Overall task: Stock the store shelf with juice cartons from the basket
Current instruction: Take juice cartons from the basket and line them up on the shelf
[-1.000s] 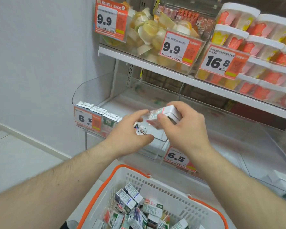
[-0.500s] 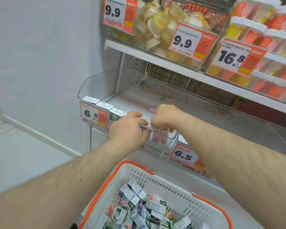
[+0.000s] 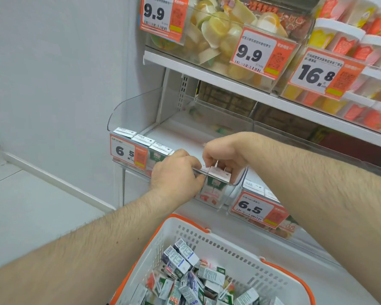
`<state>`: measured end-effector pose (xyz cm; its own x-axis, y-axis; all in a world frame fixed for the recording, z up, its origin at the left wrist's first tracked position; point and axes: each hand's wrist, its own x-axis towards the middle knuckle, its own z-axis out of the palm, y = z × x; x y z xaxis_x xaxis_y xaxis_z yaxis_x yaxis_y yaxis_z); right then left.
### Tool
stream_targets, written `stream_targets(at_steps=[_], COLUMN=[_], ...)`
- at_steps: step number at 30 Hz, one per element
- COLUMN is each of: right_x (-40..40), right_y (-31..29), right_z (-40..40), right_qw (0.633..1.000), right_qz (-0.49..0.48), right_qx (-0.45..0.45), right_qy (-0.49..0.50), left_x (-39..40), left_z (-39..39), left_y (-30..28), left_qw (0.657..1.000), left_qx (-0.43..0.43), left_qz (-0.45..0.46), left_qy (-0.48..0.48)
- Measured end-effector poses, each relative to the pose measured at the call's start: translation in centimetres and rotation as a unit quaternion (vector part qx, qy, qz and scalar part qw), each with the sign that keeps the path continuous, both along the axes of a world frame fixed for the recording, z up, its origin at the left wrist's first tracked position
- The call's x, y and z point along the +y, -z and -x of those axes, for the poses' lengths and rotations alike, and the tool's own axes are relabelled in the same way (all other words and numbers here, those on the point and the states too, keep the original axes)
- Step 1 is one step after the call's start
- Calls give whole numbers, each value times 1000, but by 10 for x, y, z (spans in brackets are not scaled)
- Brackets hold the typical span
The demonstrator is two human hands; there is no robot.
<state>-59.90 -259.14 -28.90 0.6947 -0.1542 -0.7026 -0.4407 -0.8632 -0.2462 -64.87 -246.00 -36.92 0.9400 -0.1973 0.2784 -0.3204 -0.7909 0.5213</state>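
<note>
**Seating a juice carton in the front row of the shelf bin**

Nearest the camera, below the shelf bin (image 3: 235, 190), the white basket (image 3: 207, 245) with orange rim holds a loose heap of small juice cartons (image 3: 185, 267) lying at all angles. Above the basket, at the bin's clear front wall, both hands meet. The left hand (image 3: 176, 172) has its fingers curled over the front wall beside the carton; whether it pinches the carton or only the wall cannot be told. The right hand (image 3: 222, 155) reaches down from above, fingers curled around the top of the carton being placed (image 3: 216, 186), which stands upright just behind the front wall. To the left along that wall, three shelved cartons (image 3: 141, 139) stand in a row behind a 6.5 price tag (image 3: 128, 151). Farther back, the bin floor lies mostly bare (much stocking likely remains). Judged from its look, the carton is light, stiff-sided and slightly crushable; holding its narrow faces near the top seems safest.
</note>
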Motion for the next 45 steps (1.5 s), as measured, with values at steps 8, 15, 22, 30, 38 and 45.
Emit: stream_targets(at_steps=[8,15,22,30,38,45], right_x=[-6,0,-1,-16,-33,-83], right_y=[12,19,-4,61,72,51], right_z=[-7,-12,32,147,179,204], right_qw=[997,1000,820,731,701,688], right_qz=[-71,-21,-4,-144,-84,-55], right_qx=[21,13,-570,-662,-707,-722], right_qy=[0,-14,-51,-85,-32,55], left_x=[-3,8,13,-12,-51,-109], left_z=[-1,-3,5,35,62,106], left_y=[3,-15,-30,-38,-4,-11], left_qw=[1000,948,587,486,657,708], left_qx=[-8,132,429,446,509,457], left_qz=[19,290,686,751,546,521], left_qy=[-2,20,36,23,104,134])
